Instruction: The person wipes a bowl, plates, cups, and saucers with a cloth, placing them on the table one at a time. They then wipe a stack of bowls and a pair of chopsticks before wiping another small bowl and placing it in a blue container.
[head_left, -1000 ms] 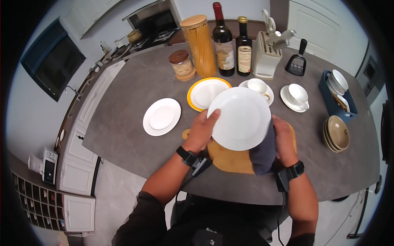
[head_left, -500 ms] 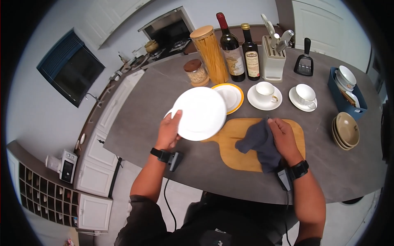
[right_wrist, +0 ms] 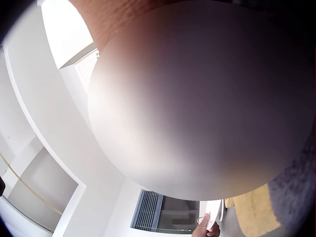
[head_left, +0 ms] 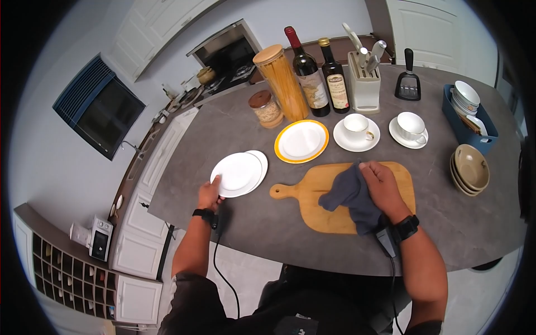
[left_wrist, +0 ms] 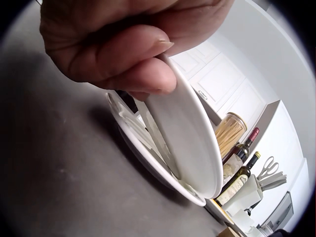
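My left hand (head_left: 210, 194) pinches the near-left rim of a white plate (head_left: 235, 175), which overlaps another white plate (head_left: 260, 161) lying on the table. In the left wrist view the held plate (left_wrist: 190, 128) is tilted, its far edge down against the lower plate (left_wrist: 148, 158), with a gap on the side by the fingers. My right hand (head_left: 384, 187) grips a dark grey cloth (head_left: 352, 195) that lies bunched over a wooden cutting board (head_left: 319, 215). Something blurred fills most of the right wrist view.
Behind stand a yellow-rimmed plate (head_left: 301, 141), two cups (head_left: 355, 126) on saucers, a grain jar (head_left: 266, 110), a pasta jar (head_left: 285, 84), two bottles (head_left: 314, 84) and a knife block (head_left: 364, 84). At right are a spatula (head_left: 408, 84), stacked bowls (head_left: 472, 169) and a blue basket (head_left: 474, 131).
My left hand has carried the plate left, away from the cloth and board, and lowered it onto the other white plate. My right hand has stayed by the board with the cloth.
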The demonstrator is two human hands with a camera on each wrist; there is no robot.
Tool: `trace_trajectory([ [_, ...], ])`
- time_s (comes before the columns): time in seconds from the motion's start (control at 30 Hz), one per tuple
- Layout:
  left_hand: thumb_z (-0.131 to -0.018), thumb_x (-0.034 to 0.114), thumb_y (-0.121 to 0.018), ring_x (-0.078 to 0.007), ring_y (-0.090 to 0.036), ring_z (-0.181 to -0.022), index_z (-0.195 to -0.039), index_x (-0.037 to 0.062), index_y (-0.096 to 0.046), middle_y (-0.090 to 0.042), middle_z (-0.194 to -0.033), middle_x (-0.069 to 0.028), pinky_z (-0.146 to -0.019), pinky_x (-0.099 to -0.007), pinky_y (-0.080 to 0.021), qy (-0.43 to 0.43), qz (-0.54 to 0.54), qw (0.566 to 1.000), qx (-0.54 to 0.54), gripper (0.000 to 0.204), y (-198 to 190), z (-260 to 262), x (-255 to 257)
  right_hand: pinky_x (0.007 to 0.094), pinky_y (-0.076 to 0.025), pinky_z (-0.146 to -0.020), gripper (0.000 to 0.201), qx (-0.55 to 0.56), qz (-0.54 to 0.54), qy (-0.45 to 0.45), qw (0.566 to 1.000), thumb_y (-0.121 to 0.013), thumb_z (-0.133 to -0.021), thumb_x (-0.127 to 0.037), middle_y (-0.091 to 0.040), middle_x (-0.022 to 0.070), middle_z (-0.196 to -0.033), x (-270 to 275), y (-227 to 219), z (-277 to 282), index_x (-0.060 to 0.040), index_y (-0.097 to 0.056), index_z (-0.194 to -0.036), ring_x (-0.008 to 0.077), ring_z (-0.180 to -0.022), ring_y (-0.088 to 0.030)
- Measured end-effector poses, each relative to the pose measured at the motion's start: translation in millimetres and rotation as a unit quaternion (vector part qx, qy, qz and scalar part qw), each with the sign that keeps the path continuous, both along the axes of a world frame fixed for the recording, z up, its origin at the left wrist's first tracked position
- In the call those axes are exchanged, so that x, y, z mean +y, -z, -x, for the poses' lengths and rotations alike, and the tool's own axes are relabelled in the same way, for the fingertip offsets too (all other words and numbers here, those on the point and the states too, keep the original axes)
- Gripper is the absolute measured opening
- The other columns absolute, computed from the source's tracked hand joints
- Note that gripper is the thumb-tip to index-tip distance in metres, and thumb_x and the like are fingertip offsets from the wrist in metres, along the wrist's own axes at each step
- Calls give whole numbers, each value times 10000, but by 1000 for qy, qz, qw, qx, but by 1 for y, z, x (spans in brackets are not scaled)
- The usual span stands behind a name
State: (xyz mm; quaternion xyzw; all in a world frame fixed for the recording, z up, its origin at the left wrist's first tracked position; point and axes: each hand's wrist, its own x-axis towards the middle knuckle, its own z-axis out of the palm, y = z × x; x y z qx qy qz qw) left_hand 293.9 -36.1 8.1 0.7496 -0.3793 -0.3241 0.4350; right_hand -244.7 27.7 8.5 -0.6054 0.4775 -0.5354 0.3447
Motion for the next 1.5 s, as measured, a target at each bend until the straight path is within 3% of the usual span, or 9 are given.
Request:
trace_trajectory([
  [0.2,-1074,425,-657,-125,-539,-457,-1091,-26,-631,-638,-697,-49,-384,-280,-372,13,-22,999,45,452,17,-6,-16,369,-522,-754,324,11,1,4,1000,-627,-1092,-243,-697,177,-847,3,-3,-1,63,-682,-1003,216,-782,-655],
  [0.47,-1013,603,-654,-211,-639,-528,-915,-61,-709,-676,-691,-113,-483,-371,-502,69,-108,959,-255,674,12,-3,-34,380,-531,-769,328,11,-1,1,1000,-623,-1093,-254,-713,190,-881,4,-5,-1,60,-697,-1028,263,-804,-681],
  [0.7,-992,651,-645,-299,-721,-668,-999,-78,-733,-747,-823,-195,-620,-417,-581,102,-186,918,-334,735,-2,-1,-41,394,-529,-766,338,23,3,1,1000,-620,-1092,-261,-707,207,-883,6,-9,-1,62,-692,-1021,305,-803,-680],
  [0.77,-968,599,-714,-365,-752,-857,-1079,-77,-724,-772,-993,-231,-767,-456,-598,34,-112,855,-505,685,-2,2,-47,397,-527,-763,341,24,0,1,1000,-619,-1092,-261,-705,207,-880,5,-8,-1,64,-689,-1016,305,-802,-679],
  [0.87,-932,521,-795,-403,-737,-978,-1132,-74,-706,-766,-1090,-239,-856,-470,-584,47,89,846,-523,634,-23,32,-54,401,-523,-757,346,12,4,-1,1000,-616,-1094,-261,-704,208,-877,5,-7,-1,65,-682,-999,309,-800,-679],
  [1.07,-899,452,-839,-397,-738,-937,-1084,-86,-712,-754,-1014,-245,-826,-444,-580,207,168,924,-272,583,-41,120,-100,366,-507,-734,356,-5,-10,1,1000,-621,-1097,-275,-650,171,-821,1,-2,2,59,-682,-989,210,-768,-616],
  [1.27,-911,413,-841,-313,-732,-877,-979,-95,-714,-747,-909,-205,-798,-438,-572,292,5,853,-433,528,-47,190,-141,325,-514,-742,410,-67,-43,-49,996,-676,-1075,-368,-685,75,-863,6,-13,3,38,-712,-1032,125,-803,-591],
  [1.43,-903,290,-857,-282,-699,-548,-876,-110,-694,-684,-746,-182,-437,-409,-585,282,-93,905,-304,433,-37,206,-154,308,-562,-814,517,-44,-69,-113,990,-829,-957,-418,-730,89,-997,8,-16,10,38,-699,-1164,131,-905,-673],
  [1.5,-907,257,-851,-279,-712,-582,-908,-113,-692,-694,-771,-177,-461,-410,-602,280,-89,915,-278,403,-26,202,-157,318,-570,-836,544,-46,-80,-122,988,-852,-934,-410,-737,101,-1024,9,-18,12,41,-691,-1192,145,-929,-688],
])
